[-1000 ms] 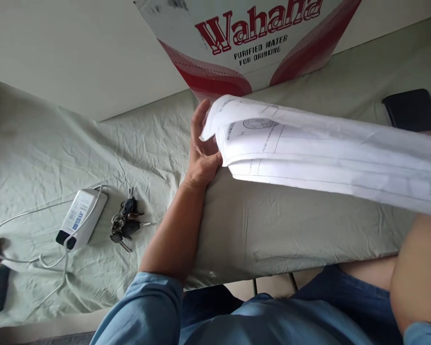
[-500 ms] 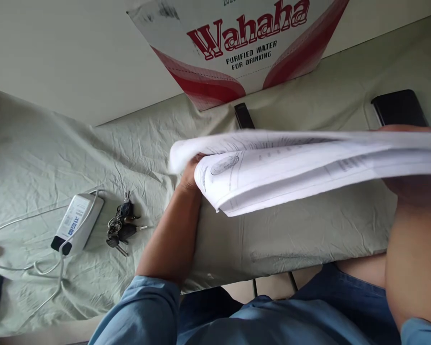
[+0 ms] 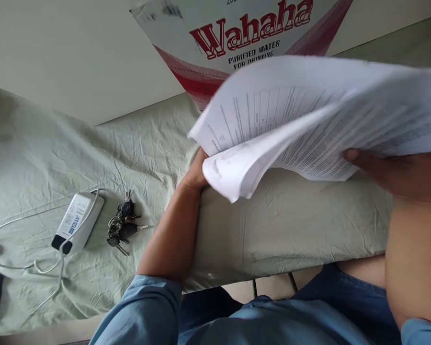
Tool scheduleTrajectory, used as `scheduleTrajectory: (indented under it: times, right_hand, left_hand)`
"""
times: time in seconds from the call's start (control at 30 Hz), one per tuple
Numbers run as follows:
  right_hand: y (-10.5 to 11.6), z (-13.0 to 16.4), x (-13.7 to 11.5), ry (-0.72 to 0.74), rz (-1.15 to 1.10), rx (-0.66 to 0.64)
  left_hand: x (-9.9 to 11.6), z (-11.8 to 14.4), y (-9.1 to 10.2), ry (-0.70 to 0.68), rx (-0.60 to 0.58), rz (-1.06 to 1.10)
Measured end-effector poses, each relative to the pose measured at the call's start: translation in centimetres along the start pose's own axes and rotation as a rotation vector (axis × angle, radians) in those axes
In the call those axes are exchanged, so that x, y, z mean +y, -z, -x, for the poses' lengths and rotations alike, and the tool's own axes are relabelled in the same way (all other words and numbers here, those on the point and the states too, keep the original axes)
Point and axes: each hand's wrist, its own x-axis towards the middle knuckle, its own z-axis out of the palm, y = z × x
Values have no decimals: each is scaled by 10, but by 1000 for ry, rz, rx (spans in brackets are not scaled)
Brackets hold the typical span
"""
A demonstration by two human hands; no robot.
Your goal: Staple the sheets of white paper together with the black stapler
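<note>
Carton, upper centre: red "Wahaha"; below it "PURIFIED WATER FOR DRINKING", last line partly covered. Papers, right of centre, and white device's label, left: print illegible.

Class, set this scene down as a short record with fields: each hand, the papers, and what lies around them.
Right hand: thumb on the face of the papers, holding them
Left hand: at their left end, fingers hidden
Papers: printed, curled, raised above the cloth
Behind: Wahaha water box, partly covered
Left side: keys; white device, cable across it
</note>
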Motion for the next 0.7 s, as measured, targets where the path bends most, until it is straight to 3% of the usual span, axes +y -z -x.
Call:
scheduleTrajectory:
  times: [0.1,0.23,0.33,0.4,0.43,0.57,0.7]
  right_hand:
    - [2,1,-5,-77,38,-137]
    - [22,-1,3,-355,122,-287]
    - [35,-5,15,-441,32,-71]
    - [38,-7,18,-391,-59,69]
    - [37,-7,17,-357,-103,72]
    - [15,-1,0,-325,-222,-215]
    - [-26,3,-15,-352,-173,-427]
  left_hand:
    - [9,-2,-8,-28,52,-79]
    - [25,-1,-12,44,61,-93]
    - [38,2,-12,105,-26,-102]
    - [47,5,-11,178,-150,-148]
    - [52,6,-12,218,-221,-180]
    - [71,8,-15,349,-456,-319]
    - [79,6,-19,352,-557,-414]
